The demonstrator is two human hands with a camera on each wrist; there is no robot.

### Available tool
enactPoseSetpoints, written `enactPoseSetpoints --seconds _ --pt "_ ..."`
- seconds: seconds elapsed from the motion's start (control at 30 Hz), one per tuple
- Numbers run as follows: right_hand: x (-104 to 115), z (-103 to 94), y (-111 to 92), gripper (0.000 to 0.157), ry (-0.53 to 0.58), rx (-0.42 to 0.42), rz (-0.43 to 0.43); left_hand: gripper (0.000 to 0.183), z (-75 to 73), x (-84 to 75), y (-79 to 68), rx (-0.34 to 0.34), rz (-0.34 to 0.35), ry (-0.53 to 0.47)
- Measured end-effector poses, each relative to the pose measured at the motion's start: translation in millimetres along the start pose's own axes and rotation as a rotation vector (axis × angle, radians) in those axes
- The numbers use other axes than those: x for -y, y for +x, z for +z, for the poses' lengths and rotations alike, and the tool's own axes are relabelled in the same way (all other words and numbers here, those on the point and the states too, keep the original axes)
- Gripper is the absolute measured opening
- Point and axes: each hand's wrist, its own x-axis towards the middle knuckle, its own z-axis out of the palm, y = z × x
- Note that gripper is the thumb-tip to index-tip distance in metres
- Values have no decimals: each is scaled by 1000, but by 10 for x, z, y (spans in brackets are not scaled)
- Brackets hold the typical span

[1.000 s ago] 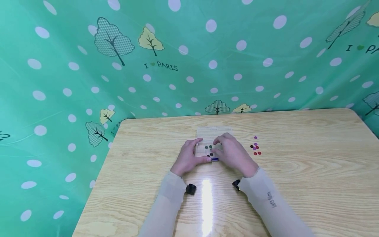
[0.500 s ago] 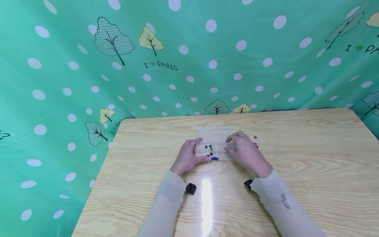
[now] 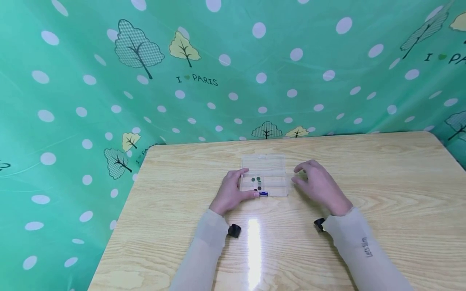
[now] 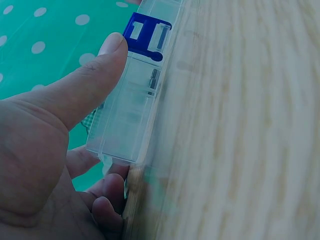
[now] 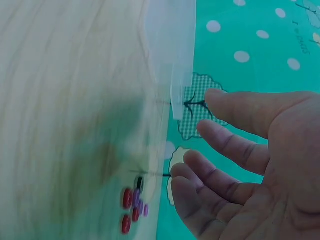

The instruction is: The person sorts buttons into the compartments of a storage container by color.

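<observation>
A clear plastic compartment box [image 3: 275,184] lies on the table with its see-through lid [image 3: 263,164] folded back. Dark green round pieces [image 3: 258,178] and blackish ones [image 3: 259,188] sit in its left compartments. My left hand [image 3: 234,192] grips the box's left end, thumb on the front wall beside a blue latch [image 4: 147,37] and fingers around the side. To the right of the box, my right hand [image 3: 320,185] hovers over the table, holding nothing. In the right wrist view its fingers are loosely bent and apart from the thumb.
Small red discs [image 5: 127,198], purple discs [image 5: 136,197] and a black disc [image 5: 140,184] lie loose on the table; in the head view the right hand hides them. A green dotted cloth [image 3: 204,101] hangs behind the table's back edge.
My right hand has moved right, from above the box to over the loose discs, which it now covers in the head view. The left hand and box have stayed put.
</observation>
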Motion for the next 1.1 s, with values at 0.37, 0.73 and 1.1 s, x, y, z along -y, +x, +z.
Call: enactPoseSetpoints --seconds 0.37,0.73,1.1 --pt "-166 -43 -17 31 -30 2 8 93 9 19 13 3 3 -3" --pt "-258 -60 -3 30 -61 19 36 92 8 14 8 4 -3 2" --pt "-314 -60 28 26 -95 49 66 92 1 -2 1 4 -5 -9"
